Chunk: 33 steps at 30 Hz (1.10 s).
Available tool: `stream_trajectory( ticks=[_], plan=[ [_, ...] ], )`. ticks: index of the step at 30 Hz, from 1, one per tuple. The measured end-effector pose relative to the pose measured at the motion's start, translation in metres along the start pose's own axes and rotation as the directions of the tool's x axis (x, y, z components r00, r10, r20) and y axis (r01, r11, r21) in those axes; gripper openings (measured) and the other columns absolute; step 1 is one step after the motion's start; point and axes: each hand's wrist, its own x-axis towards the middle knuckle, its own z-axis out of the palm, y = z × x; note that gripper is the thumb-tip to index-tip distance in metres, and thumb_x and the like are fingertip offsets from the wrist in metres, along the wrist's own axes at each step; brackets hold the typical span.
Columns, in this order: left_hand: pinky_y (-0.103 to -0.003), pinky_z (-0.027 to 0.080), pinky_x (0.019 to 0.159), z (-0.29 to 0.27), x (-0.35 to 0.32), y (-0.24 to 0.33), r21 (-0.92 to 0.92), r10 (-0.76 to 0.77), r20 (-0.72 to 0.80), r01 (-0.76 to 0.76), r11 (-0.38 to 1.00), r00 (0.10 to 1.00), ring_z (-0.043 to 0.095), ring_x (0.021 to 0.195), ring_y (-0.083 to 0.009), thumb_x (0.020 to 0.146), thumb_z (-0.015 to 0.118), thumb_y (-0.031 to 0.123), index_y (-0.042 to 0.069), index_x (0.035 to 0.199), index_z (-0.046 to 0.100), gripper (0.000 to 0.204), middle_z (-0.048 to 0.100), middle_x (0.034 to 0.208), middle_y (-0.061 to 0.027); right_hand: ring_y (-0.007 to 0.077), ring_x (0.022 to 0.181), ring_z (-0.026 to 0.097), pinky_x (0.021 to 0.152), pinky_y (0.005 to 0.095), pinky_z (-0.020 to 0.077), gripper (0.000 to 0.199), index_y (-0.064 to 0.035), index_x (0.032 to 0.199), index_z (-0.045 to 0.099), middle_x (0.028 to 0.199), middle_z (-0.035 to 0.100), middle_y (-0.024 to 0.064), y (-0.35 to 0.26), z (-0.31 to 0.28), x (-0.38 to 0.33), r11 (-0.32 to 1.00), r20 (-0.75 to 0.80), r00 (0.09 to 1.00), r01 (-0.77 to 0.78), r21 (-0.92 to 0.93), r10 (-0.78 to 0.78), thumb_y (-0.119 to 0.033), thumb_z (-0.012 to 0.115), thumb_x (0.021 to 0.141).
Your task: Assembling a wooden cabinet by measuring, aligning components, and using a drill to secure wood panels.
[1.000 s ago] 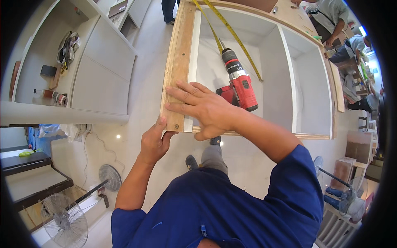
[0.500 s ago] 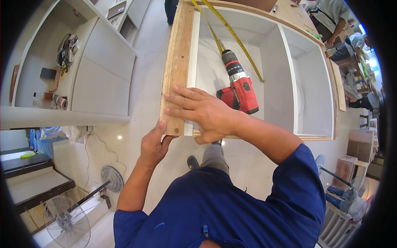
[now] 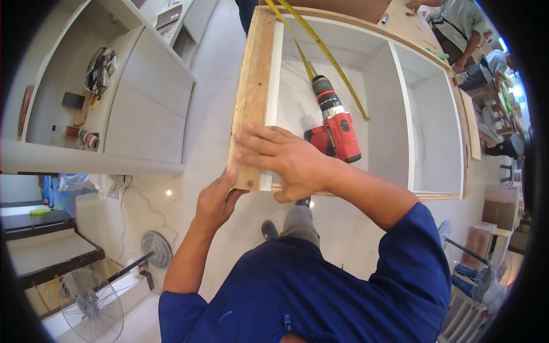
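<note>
Both hands brace the wooden strip on the white cabinet: right hand flat on top, left hand pressing its near end; red drill lies unused inside.

We see a cabinet-making workshop: an unfinished white cabinet carcass fills the upper centre, a red cordless drill and yellow tape measure lie inside it, another bare cabinet sits upper left, and standing fans occupy the lower left.

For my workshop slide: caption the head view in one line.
Both hands, left hand and right hand, press a wooden strip onto a white cabinet; red drill inside.
</note>
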Motion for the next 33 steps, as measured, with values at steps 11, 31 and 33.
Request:
stream_trajectory(
  ticks=[11, 31, 33],
  plan=[
    [-0.038, 0.062, 0.076, 0.006, -0.001, 0.009, 0.030, -0.034, -0.096, 0.038, 0.999, 0.995, 0.074, 0.096, -0.0358, 0.079, 0.084, 0.000, 0.006, 0.145, 0.052, 0.074, 0.071, 0.119, -0.0246, 0.0365, 0.153, 0.029, 0.121, 0.0526, 0.0328, 0.098, -0.0140, 0.149, 0.050, 0.163, 0.037, 0.0122, -0.002, -0.001, 0.000, 1.000, -0.015, 1.000, 0.020, -0.008, -0.020, -0.019, 0.081, 0.056],
    [-0.041, 0.059, 0.092, -0.006, -0.008, 0.015, -0.127, -0.249, -0.110, 0.235, 0.964, 0.962, 0.071, 0.111, -0.0357, 0.087, 0.080, 0.005, -0.001, 0.141, 0.050, 0.062, 0.070, 0.122, -0.0233, 0.0395, 0.154, 0.027, 0.121, 0.0545, 0.0311, 0.103, -0.0163, 0.152, 0.049, 0.166, 0.032, 0.0142, -0.001, -0.003, 0.003, 1.000, 0.023, 1.000, -0.002, 0.000, 0.002, -0.020, 0.082, 0.054],
    [-0.042, 0.055, 0.097, -0.033, 0.013, 0.032, 0.113, -0.141, 0.027, 0.137, 0.984, 0.990, 0.069, 0.115, -0.0353, 0.083, 0.078, 0.000, -0.002, 0.140, 0.051, 0.063, 0.070, 0.124, -0.0217, 0.0397, 0.153, 0.027, 0.121, 0.0534, 0.0313, 0.104, -0.0161, 0.153, 0.048, 0.166, 0.033, 0.0143, 0.003, -0.003, 0.000, 1.000, 0.013, 1.000, 0.010, 0.011, -0.010, -0.021, 0.082, 0.055]
  ],
)
